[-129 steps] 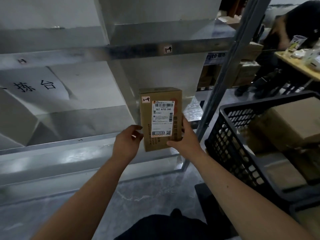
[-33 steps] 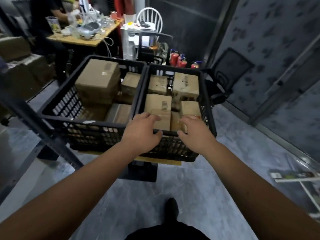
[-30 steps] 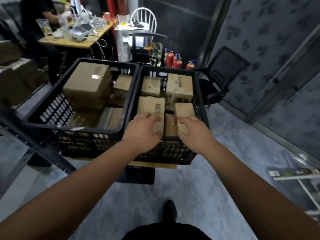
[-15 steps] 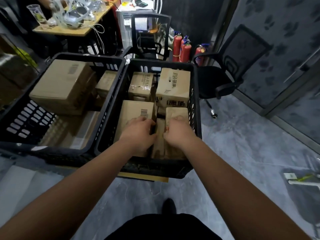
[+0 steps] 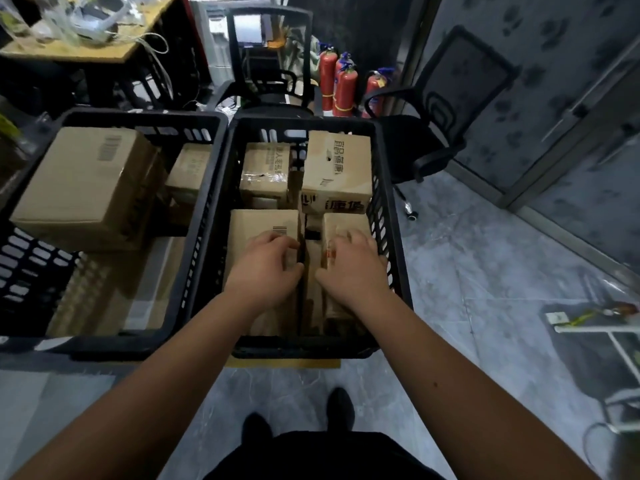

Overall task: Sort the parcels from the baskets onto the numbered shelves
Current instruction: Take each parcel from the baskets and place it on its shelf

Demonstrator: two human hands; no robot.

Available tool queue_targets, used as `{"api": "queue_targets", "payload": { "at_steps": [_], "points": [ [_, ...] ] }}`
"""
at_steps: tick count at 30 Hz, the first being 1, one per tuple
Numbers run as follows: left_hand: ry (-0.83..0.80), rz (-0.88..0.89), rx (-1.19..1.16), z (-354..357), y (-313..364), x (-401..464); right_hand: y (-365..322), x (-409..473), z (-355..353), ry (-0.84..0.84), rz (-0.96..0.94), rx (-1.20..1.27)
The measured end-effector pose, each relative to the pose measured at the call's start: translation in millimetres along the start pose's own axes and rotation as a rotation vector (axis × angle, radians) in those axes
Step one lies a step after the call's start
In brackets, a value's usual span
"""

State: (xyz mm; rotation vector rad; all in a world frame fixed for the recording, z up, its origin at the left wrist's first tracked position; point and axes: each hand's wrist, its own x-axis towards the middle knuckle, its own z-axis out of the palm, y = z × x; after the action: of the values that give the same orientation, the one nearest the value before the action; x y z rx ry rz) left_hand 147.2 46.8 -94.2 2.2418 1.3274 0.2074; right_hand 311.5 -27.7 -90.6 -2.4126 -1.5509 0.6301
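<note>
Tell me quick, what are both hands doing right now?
Left hand: fingers curled on the barcoded box, apparently gripping its edge.
Right hand: fingers curled over the narrow box beside it, apparently gripping.

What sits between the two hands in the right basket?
In the head view, a narrow upright parcel stands between the left hand and right hand, wedged between the barcoded box and another box.
</note>
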Motion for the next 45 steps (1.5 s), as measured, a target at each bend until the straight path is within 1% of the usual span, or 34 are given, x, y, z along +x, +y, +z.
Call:
{"api": "queue_targets", "payload": {
  "at_steps": [3, 6, 8, 11, 15, 17, 19, 20, 22, 24, 26, 32, 35, 37, 40, 43, 45],
  "points": [
    [0.022, -0.003, -0.103, -11, -7, 5, -9, -11, -13, 0.084, 0.014, 0.121],
    [0.039, -0.019, -0.207, -27, -11, 10, -13, -20, -23, 0.202, 0.021, 0.366],
    [0.054, -0.01, -0.252, -34, -12, 13, -14, -24, -27, 0.264, 0.02, 0.582],
    [0.05, -0.069, -0.415, -39, -16, 17, -15, -25, -34, 0.305, 0.09, 1.05],
    [-0.051, -0.086, -0.671, -38, -21, 23, -16, -17, -31, 0.199, 0.173, 1.685],
    [-0.086, -0.11, -0.849, -39, -19, 21, -17, -16, -20, 0.045, 0.177, 1.998],
    [-0.159, -0.159, -0.985, -39, -18, 19, -22, -17, -11, -0.115, 0.121, 2.185],
    [-0.199, -0.181, -1.027, -39, -18, 18, -23, -18, -8, -0.138, 0.115, 2.199],
    [-0.255, -0.207, -1.073, -41, -16, 16, -23, -16, -3, -0.102, 0.14, 2.178],
    [-0.26, -0.201, -1.107, -42, -16, 18, -23, -13, 0, -0.075, 0.165, 2.148],
    [-0.236, -0.194, -1.146, -48, -13, 17, -23, -8, 0, -0.009, 0.197, 2.07],
    [-0.158, -0.197, -1.185, -56, -16, 21, -23, 3, -3, 0.182, 0.214, 1.618],
    [-0.138, -0.136, -1.145, -54, -15, 24, -22, 6, -2, 0.245, 0.213, 1.403],
    [-0.107, -0.104, -1.132, -54, -12, 24, -23, 7, -4, 0.223, 0.208, 1.331],
    [-0.063, -0.107, -1.142, -53, -10, 26, -18, 9, -9, 0.16, 0.185, 1.246],
    [-0.011, -0.132, -1.191, -53, -6, 29, -16, 7, -16, 0.092, 0.113, 1.115],
    [0.046, -0.162, -1.225, -52, -3, 31, -13, 8, -16, 0.059, 0.044, 1.084]
  ]
}}
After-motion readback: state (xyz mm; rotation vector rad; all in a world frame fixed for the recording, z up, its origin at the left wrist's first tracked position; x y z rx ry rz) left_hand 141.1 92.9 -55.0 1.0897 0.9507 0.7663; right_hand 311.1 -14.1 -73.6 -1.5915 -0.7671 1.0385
